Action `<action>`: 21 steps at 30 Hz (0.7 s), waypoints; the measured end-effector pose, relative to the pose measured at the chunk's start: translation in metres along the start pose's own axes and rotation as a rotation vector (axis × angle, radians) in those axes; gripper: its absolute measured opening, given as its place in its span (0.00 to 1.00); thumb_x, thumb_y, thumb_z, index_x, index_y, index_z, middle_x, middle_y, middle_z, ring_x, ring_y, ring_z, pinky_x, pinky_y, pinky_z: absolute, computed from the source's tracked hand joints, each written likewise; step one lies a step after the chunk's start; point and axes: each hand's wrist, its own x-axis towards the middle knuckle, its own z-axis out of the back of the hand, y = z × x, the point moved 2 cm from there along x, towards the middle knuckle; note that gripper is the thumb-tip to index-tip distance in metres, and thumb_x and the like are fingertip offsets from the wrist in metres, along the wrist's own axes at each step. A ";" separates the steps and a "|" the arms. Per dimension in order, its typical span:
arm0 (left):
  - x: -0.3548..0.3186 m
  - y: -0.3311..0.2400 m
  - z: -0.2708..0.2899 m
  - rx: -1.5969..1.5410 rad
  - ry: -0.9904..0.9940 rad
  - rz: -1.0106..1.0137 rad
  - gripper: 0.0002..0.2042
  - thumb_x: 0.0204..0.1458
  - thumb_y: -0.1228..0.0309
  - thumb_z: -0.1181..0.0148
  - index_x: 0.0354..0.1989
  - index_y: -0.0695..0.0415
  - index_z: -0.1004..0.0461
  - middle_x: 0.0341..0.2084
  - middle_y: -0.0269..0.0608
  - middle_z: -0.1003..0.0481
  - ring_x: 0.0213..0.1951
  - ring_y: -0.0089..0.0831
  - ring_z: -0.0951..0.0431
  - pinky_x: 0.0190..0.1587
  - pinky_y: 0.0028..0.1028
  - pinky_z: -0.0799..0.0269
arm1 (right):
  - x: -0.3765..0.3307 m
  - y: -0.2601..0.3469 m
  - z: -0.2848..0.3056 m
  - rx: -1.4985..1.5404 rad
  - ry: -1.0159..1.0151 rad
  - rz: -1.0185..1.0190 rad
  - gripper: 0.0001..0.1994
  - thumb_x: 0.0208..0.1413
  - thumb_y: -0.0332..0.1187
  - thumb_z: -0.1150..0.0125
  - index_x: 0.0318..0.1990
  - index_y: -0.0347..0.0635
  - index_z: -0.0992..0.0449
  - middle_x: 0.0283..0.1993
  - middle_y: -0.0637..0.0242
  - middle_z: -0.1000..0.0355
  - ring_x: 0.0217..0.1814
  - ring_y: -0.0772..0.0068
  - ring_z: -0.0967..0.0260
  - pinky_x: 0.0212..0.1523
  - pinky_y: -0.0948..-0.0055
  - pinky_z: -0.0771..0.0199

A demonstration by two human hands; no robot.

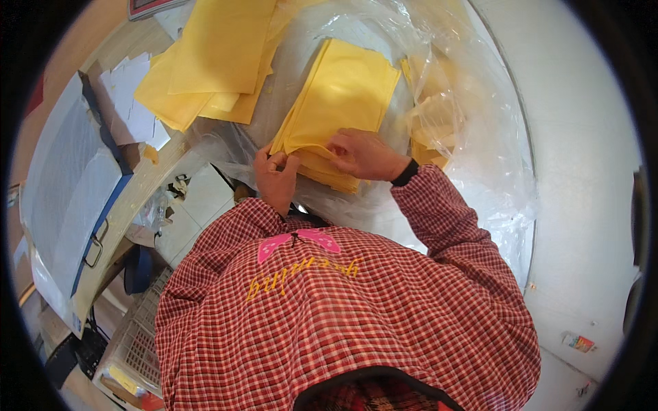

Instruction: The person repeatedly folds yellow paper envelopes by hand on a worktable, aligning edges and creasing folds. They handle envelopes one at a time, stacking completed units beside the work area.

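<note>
A thick stack of yellow cloth-like sheets (346,85) lies in front of me on clear plastic film. My right hand (367,155) pinches the near edge of an upper sheet, which bows up a little above the layers underneath. At the stack's near left corner, my left hand (276,179) has its thumb and fingers closed on the sheets' edge. Below the raised edge, several more yellow layers (329,172) show between my hands. Whether these are single sheets or flat bags, I cannot tell.
More yellow sheets (223,51) lie loosely piled at the far left. Crumpled clear plastic film (490,151) covers further yellow pieces (439,113) on the right. Left are white papers (130,96), a plastic-covered blue-edged panel (72,178) and a wire basket (142,329).
</note>
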 end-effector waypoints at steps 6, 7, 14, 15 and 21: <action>0.007 0.003 -0.004 0.037 -0.007 -0.206 0.12 0.52 0.65 0.37 0.35 0.63 0.21 0.61 0.48 0.39 0.56 0.41 0.33 0.57 0.34 0.34 | -0.025 -0.019 0.018 -0.041 -0.022 -0.163 0.10 0.59 0.39 0.43 0.36 0.41 0.24 0.31 0.57 0.26 0.34 0.50 0.27 0.34 0.59 0.29; 0.009 0.000 -0.004 0.024 -0.005 -0.239 0.11 0.52 0.66 0.37 0.34 0.62 0.21 0.61 0.48 0.38 0.57 0.42 0.33 0.57 0.35 0.34 | -0.020 -0.026 0.021 -0.012 -0.057 -0.183 0.11 0.60 0.39 0.43 0.36 0.41 0.24 0.30 0.57 0.26 0.34 0.50 0.27 0.34 0.59 0.29; 0.020 -0.010 0.009 0.303 0.079 -0.343 0.08 0.49 0.68 0.36 0.30 0.60 0.26 0.53 0.52 0.30 0.51 0.46 0.29 0.53 0.38 0.31 | 0.001 -0.057 0.033 0.189 -0.017 -0.237 0.12 0.63 0.40 0.40 0.38 0.39 0.25 0.31 0.62 0.25 0.33 0.69 0.28 0.36 0.70 0.30; 0.022 -0.010 0.011 0.297 0.086 -0.319 0.09 0.48 0.69 0.36 0.31 0.60 0.26 0.52 0.52 0.28 0.49 0.46 0.28 0.52 0.38 0.31 | 0.004 -0.061 0.031 0.260 -0.053 -0.252 0.12 0.62 0.40 0.39 0.38 0.39 0.24 0.31 0.63 0.25 0.33 0.71 0.28 0.36 0.72 0.30; 0.028 -0.020 0.013 0.367 0.043 -0.304 0.13 0.47 0.70 0.35 0.40 0.60 0.28 0.44 0.51 0.25 0.43 0.46 0.25 0.49 0.37 0.30 | -0.018 -0.070 0.037 0.222 -0.092 -0.292 0.20 0.54 0.51 0.32 0.41 0.42 0.23 0.31 0.65 0.23 0.34 0.69 0.27 0.37 0.70 0.29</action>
